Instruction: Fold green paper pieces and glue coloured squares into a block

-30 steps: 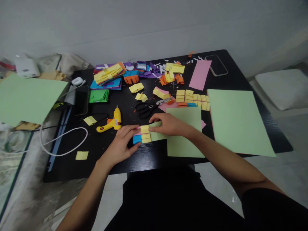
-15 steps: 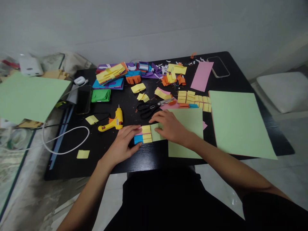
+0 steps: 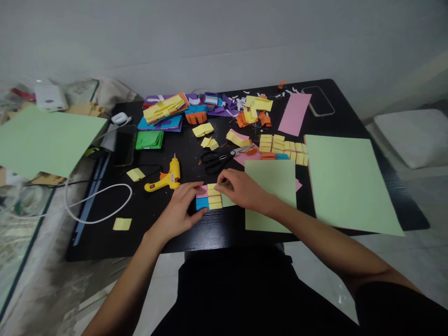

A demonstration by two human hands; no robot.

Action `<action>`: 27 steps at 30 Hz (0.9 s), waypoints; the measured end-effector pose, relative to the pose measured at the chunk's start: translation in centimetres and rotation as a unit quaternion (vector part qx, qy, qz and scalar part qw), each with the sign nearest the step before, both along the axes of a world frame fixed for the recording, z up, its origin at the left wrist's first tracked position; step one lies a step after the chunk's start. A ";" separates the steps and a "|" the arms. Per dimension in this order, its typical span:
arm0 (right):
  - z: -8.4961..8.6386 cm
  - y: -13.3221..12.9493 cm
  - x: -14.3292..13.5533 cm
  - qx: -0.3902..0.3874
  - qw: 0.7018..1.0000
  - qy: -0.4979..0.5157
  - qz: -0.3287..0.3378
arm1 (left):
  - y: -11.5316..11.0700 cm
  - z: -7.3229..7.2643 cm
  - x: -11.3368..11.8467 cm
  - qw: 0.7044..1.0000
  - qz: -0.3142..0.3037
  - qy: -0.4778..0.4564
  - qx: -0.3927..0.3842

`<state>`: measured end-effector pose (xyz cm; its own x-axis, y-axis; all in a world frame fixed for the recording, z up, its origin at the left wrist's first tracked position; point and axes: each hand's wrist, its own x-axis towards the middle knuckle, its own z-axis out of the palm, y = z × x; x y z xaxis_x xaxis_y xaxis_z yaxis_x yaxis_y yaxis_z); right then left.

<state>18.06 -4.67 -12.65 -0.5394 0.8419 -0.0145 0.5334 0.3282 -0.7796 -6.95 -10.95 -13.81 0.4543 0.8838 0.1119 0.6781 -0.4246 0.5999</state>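
A light green paper strip (image 3: 228, 200) lies near the table's front edge, its left part covered by small folded pieces: pink (image 3: 202, 192), blue (image 3: 202, 204) and yellow (image 3: 214, 199). My left hand (image 3: 181, 205) holds the strip's left end, with its fingers at the far edge and its thumb at the near edge. Over the strip's right part, my right hand (image 3: 243, 189) pinches at the upper yellow piece with thumb and forefinger. The other fingers are curled. Behind them lie black-handled scissors (image 3: 217, 162), and a yellow glue gun (image 3: 168, 176) rests left of my left hand.
Light green sheets lie at right (image 3: 350, 182) and under my right wrist (image 3: 269, 191). Folded yellow pieces (image 3: 283, 147), a pink sheet (image 3: 295, 114) and paper scraps (image 3: 234, 105) cover the back. A white cable (image 3: 105, 189) loops at left, near a phone (image 3: 125, 145).
My right hand has moved left along the strip, and its thumb and forefinger have closed at the yellow piece. My left hand stays at the left end. The view has shifted slightly.
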 end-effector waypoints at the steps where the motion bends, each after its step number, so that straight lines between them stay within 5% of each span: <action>1: -0.1 0.1 -0.2 -0.006 1.000 -0.011 -0.005 | 0.0 0.0 0.0 1.000 0.004 -0.004 -0.003; 14: 1.3 1.4 -2.0 -0.011 0.981 -0.183 0.057 | -0.4 -0.5 0.1 0.999 0.036 -0.031 -0.003; 21: 2.6 1.0 -1.6 -0.051 0.986 -0.146 0.069 | -1.4 -1.0 0.4 0.993 0.092 -0.066 -0.017; 27: 3.2 -0.5 -0.6 -0.089 0.996 0.009 0.028 | -2.7 -0.4 1.8 0.973 0.141 -0.169 -0.066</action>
